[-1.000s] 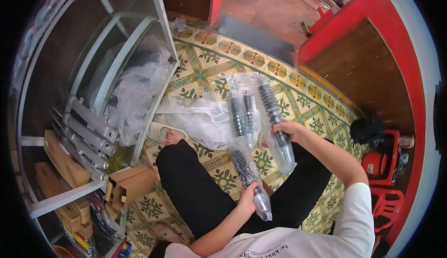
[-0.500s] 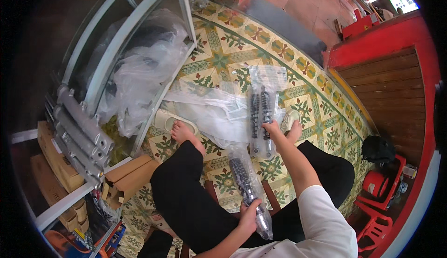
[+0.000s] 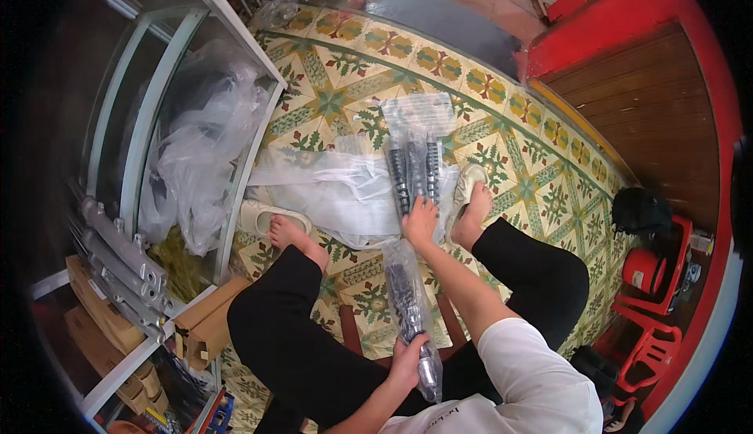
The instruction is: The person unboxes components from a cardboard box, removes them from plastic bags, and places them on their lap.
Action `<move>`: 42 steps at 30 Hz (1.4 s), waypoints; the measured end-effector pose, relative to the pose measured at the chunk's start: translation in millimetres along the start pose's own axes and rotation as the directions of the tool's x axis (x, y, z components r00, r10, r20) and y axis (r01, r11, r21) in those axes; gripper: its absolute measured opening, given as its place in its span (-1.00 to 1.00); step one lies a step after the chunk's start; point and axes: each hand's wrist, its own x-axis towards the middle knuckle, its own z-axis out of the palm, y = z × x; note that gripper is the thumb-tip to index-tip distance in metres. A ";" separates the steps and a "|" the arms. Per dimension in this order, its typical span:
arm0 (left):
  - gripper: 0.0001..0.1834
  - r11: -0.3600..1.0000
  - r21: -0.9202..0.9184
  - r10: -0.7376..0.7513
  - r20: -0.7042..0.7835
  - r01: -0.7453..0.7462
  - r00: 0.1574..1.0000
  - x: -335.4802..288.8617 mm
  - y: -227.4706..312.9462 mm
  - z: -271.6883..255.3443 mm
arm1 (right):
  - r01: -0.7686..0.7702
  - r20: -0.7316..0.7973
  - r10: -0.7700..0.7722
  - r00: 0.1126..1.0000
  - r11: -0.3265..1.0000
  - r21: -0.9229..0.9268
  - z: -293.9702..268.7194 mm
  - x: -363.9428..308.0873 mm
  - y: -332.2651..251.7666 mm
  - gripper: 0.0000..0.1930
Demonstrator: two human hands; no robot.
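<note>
My left hand (image 3: 408, 362) is closed around the lower metal end of a shock absorber (image 3: 405, 301) with a black coil spring, wrapped in clear plastic. This one tilts over my lap, its spring end away from me. Beyond it, on the floor between my feet, more bagged shock absorbers (image 3: 398, 179) lie side by side, springs toward the far side. My right hand (image 3: 421, 221) rests on their near part, fingers stretched forward and somewhat apart. It covers their lower ends. White plastic sheeting (image 3: 329, 199) lies under and left of them.
A metal-framed glass cabinet (image 3: 249, 156) stands at left with crumpled clear plastic (image 3: 212, 144). Beside it are grey metal tubes (image 3: 121, 250) and cardboard boxes (image 3: 208, 320). Red plastic chairs (image 3: 652, 348) and a dark bundle (image 3: 642, 210) stand at right, near a red-framed wooden panel (image 3: 635, 97).
My right hand has loosened from around one floor shock absorber and now lies over them with fingers extended. My left hand keeps its hold. The view has shifted slightly.
</note>
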 end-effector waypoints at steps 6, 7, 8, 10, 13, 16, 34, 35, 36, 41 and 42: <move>-0.73 0.995 0.083 0.059 0.007 -0.060 0.998 6.4 -8.1 0.0 | 0.175 -0.011 -0.178 0.984 0.976 -0.133 38.4 -14.3 46.2 -0.16; -0.73 0.995 0.055 0.080 -0.008 -0.080 0.997 7.4 -8.4 -5.4 | 0.194 0.247 -0.167 0.954 0.977 -0.087 23.1 -7.2 30.0 -0.03; -0.73 0.996 0.019 0.084 -0.001 -0.084 0.996 6.5 -8.1 -8.4 | 0.191 0.481 -0.142 0.865 0.980 -0.054 8.7 3.7 22.6 0.11; -0.73 0.997 0.040 0.065 0.044 -0.067 0.997 5.8 -8.8 -5.0 | 0.170 0.632 -0.121 0.765 0.985 -0.017 9.3 42.3 59.6 0.14; -0.74 0.997 0.021 0.075 0.020 -0.076 0.997 8.7 -9.9 -7.2 | 0.177 0.748 -0.144 0.648 0.984 0.036 14.3 45.0 69.7 0.16; -0.75 0.995 0.010 0.096 0.017 -0.096 0.995 5.7 -9.4 -9.5 | 0.247 0.586 -0.101 0.804 0.953 -0.176 7.1 12.2 46.9 -0.08; -0.66 0.994 0.020 0.101 0.277 -0.111 0.956 25.5 -20.3 -35.0 | 0.324 -0.096 -0.453 0.887 0.461 0.826 -321.5 -169.6 -98.3 -0.42; -0.63 1.000 -0.005 0.030 0.358 -0.031 0.933 16.7 -15.4 -31.9 | 0.341 -0.074 -0.450 0.890 0.549 0.763 -326.3 -195.5 -84.9 -0.37; -0.75 0.999 -0.032 -0.004 0.361 0.016 0.933 5.6 -15.3 -30.2 | 0.356 -0.051 -0.449 0.892 0.629 0.691 -329.6 -222.4 -72.1 -0.32; -0.69 0.994 -0.012 0.101 0.434 -0.106 0.895 -5.4 -17.8 -21.8 | 0.096 0.151 -0.209 0.966 0.835 0.542 -295.3 -315.7 2.7 -0.02; -0.64 0.996 -0.018 0.088 0.482 -0.090 0.872 -6.4 -19.6 -21.0 | -0.051 0.217 -0.140 0.966 0.722 0.690 -280.3 -328.2 15.4 -0.05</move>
